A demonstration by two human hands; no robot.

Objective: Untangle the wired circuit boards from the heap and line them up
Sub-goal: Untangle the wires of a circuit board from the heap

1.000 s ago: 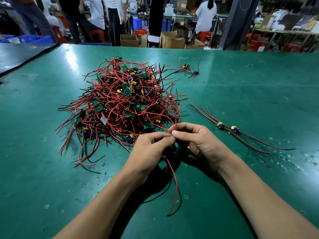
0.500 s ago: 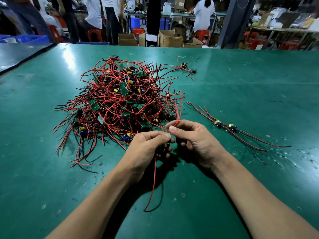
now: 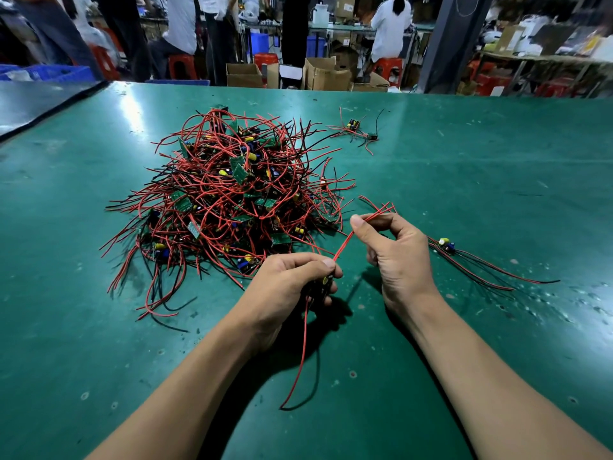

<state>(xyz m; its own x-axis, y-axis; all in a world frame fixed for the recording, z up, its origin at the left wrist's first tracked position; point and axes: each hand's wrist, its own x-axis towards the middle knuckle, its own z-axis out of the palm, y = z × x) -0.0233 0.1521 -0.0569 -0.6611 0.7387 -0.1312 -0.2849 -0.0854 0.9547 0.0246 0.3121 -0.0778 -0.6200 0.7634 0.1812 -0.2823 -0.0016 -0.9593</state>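
Note:
A heap of small green circuit boards tangled in red and black wires (image 3: pixel 229 200) lies on the green table (image 3: pixel 464 180), left of centre. My left hand (image 3: pixel 288 283) grips one small board (image 3: pixel 323 285) just in front of the heap; its red and black leads hang down toward me. My right hand (image 3: pixel 394 254) pinches that board's red wires (image 3: pixel 345 242) between thumb and forefinger, stretched taut up and to the right. Boards laid out in a row (image 3: pixel 446 244) rest on the table just right of my right hand.
Two more wired boards (image 3: pixel 360 129) lie apart behind the heap, toward the far edge. A dark mat (image 3: pixel 33 101) covers the far left corner. Beyond the table are cardboard boxes (image 3: pixel 318 74), red stools and several people at workbenches.
My right hand has moved up and to the right, pulling the red wires straight away from the board in my left hand. The hanging leads have swung a little.

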